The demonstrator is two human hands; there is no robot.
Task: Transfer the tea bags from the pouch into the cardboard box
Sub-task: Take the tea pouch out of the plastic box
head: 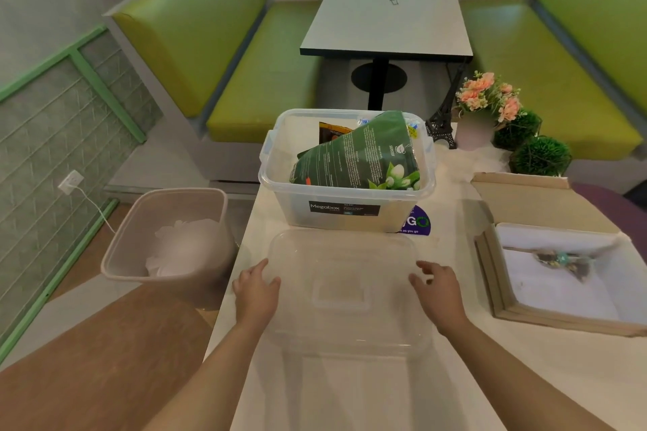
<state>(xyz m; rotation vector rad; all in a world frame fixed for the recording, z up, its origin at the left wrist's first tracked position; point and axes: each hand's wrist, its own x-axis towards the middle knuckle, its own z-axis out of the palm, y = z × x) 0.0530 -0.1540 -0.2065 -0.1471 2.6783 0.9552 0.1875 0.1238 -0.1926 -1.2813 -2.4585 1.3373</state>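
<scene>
Green pouch (360, 157) lies tilted inside the clear plastic bin (345, 217), straight ahead of both hands, beyond the far edge of the clear lid (345, 294) that lies flat on the white table (385, 392). Pouch's long axis runs from the near-left corner of the bin up toward the far-right, top end leaning on the far rim. Cardboard box (560, 273) sits open to the right, near the right hand, lined with white paper, a few small items already in it. Left hand (255, 294) rests at the lid's left edge, fingers loosely spread, gripping nothing. Right hand (437, 290) sits on the lid's right side, fingers relaxed, also empty. Both about equally far from the pouch; the reach looks to be forward over the lid.
</scene>
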